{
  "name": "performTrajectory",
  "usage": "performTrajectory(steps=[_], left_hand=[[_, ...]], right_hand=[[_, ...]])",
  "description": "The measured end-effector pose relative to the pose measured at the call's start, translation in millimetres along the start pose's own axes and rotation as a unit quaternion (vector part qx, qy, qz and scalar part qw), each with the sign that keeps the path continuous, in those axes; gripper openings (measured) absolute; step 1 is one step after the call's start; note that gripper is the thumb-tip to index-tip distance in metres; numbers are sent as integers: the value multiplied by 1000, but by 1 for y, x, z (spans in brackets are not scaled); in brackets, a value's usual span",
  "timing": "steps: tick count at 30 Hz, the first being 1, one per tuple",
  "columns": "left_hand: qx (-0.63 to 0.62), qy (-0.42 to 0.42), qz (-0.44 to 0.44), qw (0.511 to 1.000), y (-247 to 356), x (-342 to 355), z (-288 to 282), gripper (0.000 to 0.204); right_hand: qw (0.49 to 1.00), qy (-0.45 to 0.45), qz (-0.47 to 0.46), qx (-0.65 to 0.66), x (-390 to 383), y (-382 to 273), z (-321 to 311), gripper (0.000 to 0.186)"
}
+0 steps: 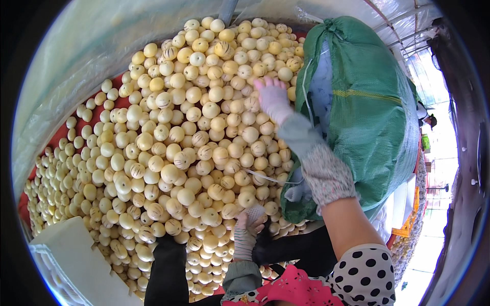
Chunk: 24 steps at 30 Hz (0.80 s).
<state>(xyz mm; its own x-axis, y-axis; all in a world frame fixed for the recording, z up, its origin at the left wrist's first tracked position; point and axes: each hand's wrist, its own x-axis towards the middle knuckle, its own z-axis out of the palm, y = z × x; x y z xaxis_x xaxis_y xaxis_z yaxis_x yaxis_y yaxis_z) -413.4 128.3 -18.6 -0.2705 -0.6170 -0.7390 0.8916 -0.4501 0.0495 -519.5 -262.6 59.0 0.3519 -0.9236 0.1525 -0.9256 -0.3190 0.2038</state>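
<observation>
A wide heap of pale yellow pepino melons (199,137), some with dark purple streaks, spreads in front of me. My right hand (274,96), in a light glove with pink fingers, reaches over the far right of the heap beside the green sack (367,102). Its fingers are spread on or just above the melons, and I see nothing held in them. Close to my body, my left hand (246,232), in a striped glove, is closed round a small white netted piece that looks like a foam net (254,212). Whether a melon sits inside that net, I cannot tell.
The sack bulges at the right, its side gaping over pale bluish contents (320,84). A white foam box (76,262) stands at the lower left. Red sheeting (97,115) shows under the heap. Orange crates (408,217) and another person (427,118) are farther right.
</observation>
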Motion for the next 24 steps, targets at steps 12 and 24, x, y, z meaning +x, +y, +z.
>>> performTrajectory(steps=[12,24], left_hand=[[164,-12,285,944,39,-31,73,42],[371,-191,424,804,0,-97,135,77]], right_hand=[[777,-241,157,560,-117,-30,-76,52],[769,-24,116,628,-319,-43,-179,31]])
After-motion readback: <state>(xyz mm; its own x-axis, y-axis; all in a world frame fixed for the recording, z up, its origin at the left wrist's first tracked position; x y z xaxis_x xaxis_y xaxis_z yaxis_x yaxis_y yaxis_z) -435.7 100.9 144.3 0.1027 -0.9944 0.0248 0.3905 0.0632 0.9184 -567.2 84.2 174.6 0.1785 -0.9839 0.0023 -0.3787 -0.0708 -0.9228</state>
